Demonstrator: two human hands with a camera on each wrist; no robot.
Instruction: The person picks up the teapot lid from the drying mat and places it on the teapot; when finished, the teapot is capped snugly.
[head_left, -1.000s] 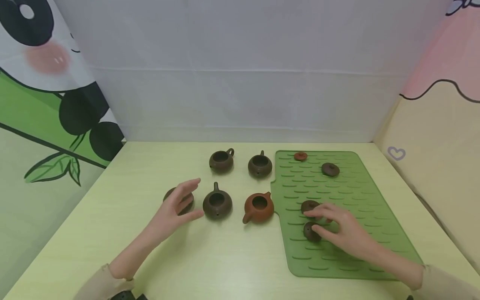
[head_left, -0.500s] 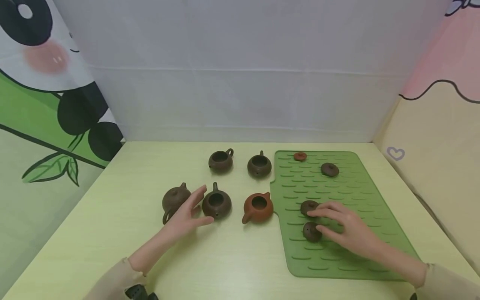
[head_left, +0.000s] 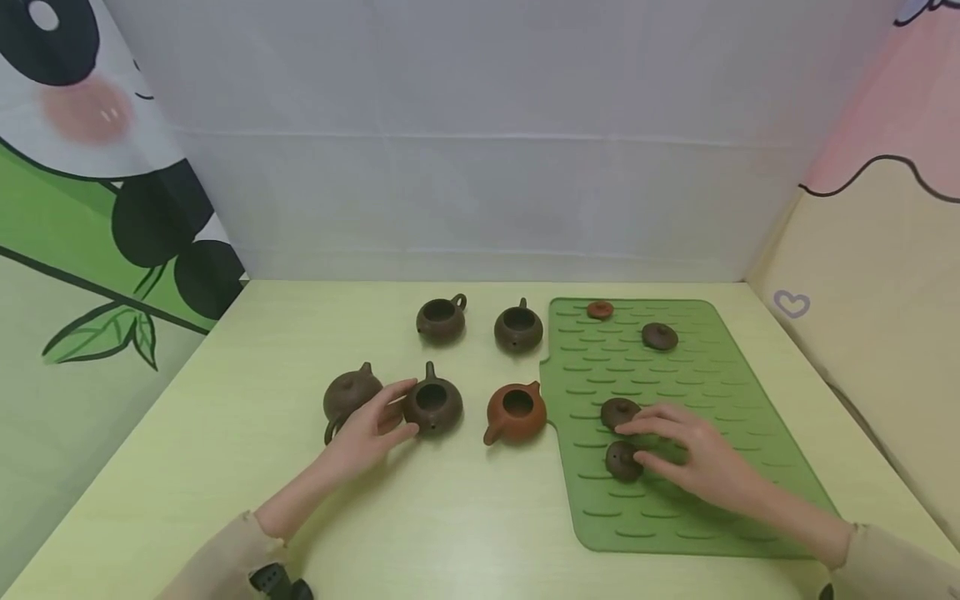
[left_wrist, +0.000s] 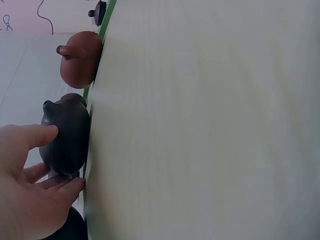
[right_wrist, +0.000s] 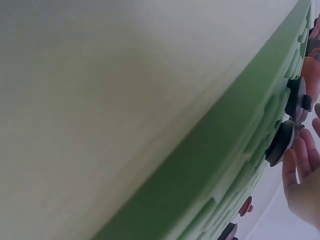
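Observation:
My left hand (head_left: 367, 435) is at the left side of a dark, lidless teapot (head_left: 448, 410) standing on the table. Its thumb and fingertips reach the pot's side, loosely bent; whether they press on it is hard to tell. Just left of that hand sits another dark teapot (head_left: 347, 395) with its lid on, partly covered by the fingers. My right hand (head_left: 701, 465) hovers low over a green mat (head_left: 705, 533), fingers relaxed and spread. Its fingertips are at the edge of a dark lid (head_left: 618, 412), and its thumb is close to a second dark lid (head_left: 622, 461).
A reddish-brown open teapot (head_left: 517, 428) stands beside the mat's left edge. Behind it are two dark open teapots, one at the back left (head_left: 441, 332) and one nearer the mat (head_left: 518, 342). Farther back on the mat lie a small red lid (head_left: 599, 310) and a dark lid (head_left: 660, 337).
My left hand has moved right and down from above the lidded teapot to the open dark teapot's side, uncovering the lidded one. The right hand has shifted very little.

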